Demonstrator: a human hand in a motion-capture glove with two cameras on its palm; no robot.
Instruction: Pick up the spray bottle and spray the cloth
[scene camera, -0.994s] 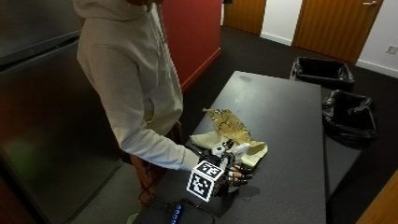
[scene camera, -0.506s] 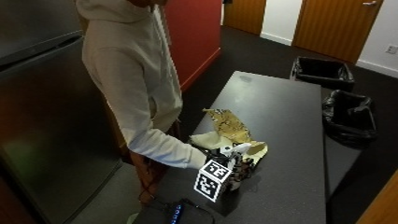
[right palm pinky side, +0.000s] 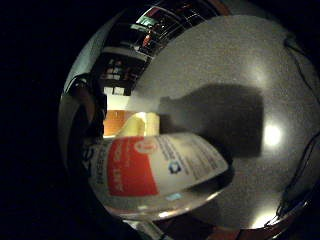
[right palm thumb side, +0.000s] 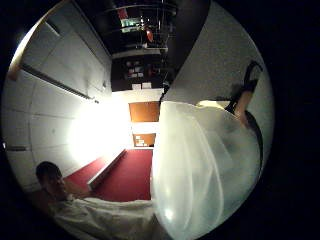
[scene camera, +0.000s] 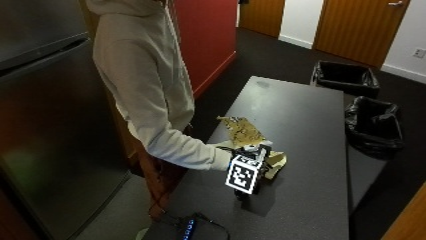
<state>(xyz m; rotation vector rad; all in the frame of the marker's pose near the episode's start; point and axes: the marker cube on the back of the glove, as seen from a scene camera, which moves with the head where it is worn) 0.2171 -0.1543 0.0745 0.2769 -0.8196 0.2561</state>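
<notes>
One hand around the spray bottle, much of it hidden

Most of the right hand (scene camera: 256, 167) is covered in the outside view, so its fingers are hard to see there. It is over the near part of the dark table (scene camera: 306, 125), close beside a pale yellow cloth (scene camera: 274, 162) that lies on the table. A second, brownish crumpled cloth (scene camera: 241, 129) lies a little farther along the table. Only the white top of the spray bottle (scene camera: 255, 148) shows above the hand; the body is hidden.

Both palm views show what the outside view does not. In the little finger side view the bottle's lower body (right palm pinky side: 160, 167) with a red and white label fills the near field, above the grey table (right palm pinky side: 235, 75), and its shadow falls on the surface. In the thumb side view the translucent upper body (right palm thumb side: 200, 165) is very close to the palm, and one finger (right palm thumb side: 243, 102) curls around it, so the hand grips the bottle.

From the outside view the bottle's long axis seems about upright, with the spray head on top. Which way the nozzle points I cannot tell.

Two black bins (scene camera: 346, 77) stand on the floor beyond the table.
</notes>
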